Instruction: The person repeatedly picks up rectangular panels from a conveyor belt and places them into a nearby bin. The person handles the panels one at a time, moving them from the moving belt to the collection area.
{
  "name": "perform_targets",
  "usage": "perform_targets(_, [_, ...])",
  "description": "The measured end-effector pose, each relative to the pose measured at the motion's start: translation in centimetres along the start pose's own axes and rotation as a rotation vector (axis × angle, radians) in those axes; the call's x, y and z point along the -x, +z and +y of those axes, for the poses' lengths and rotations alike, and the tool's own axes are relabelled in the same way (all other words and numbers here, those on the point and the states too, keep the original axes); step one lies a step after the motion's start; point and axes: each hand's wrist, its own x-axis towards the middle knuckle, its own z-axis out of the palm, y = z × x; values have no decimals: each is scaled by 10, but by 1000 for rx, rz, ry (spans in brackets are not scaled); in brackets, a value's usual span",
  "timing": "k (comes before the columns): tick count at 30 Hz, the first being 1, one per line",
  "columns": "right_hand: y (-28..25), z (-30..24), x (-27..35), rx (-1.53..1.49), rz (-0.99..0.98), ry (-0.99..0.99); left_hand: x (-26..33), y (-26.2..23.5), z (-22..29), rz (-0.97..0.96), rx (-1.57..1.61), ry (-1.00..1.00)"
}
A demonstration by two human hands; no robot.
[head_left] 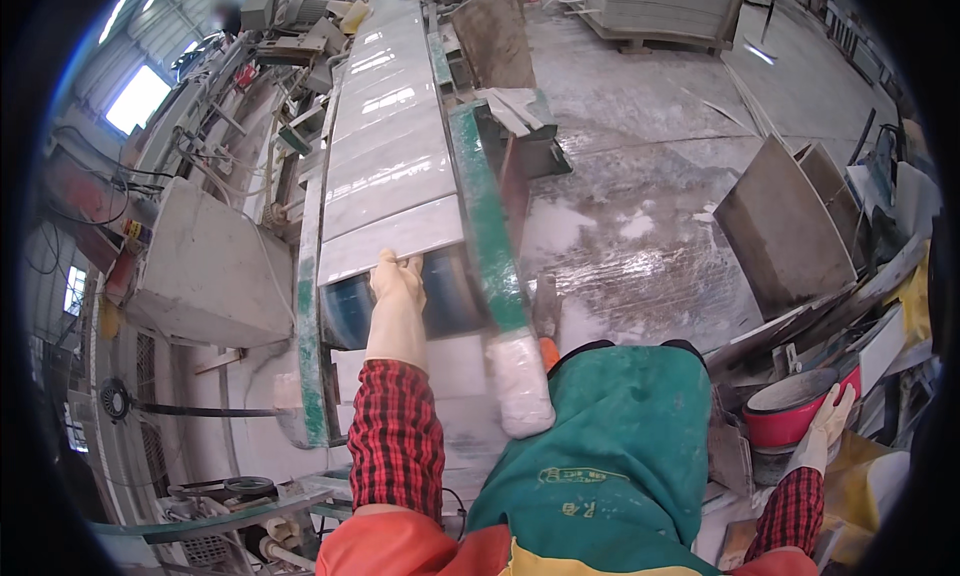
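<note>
A row of glossy white stone slabs (390, 151) lies along a conveyor that runs away from me. At its near end, my left hand (398, 281), in a cream glove, has its fingers closed over the front edge of the nearest slab (350, 259). Below that edge shows the dark blue belt roller (450, 291). Far off to my right side, my right hand (828, 423), also gloved, lies with stretched fingers against a red bucket (775, 428). A white slab piece (880, 353) stands close by its fingertips.
Green rails (490, 226) flank the conveyor, the right one ending in a white wrapped pad (520, 384) beside my green apron (610, 426). Brown boards (785, 226) lean at the right. A pale box-shaped housing (215, 266) stands left, and stacked slabs (655, 6) sit far back.
</note>
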Motion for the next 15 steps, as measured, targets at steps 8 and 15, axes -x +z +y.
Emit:
perform_targets(8, [-8, 1, 14, 50, 26, 21, 18, 33, -8, 115, -102, -11])
perform_targets(15, [-18, -19, 25, 69, 61, -16, 17, 35, -3, 58, -260, 13])
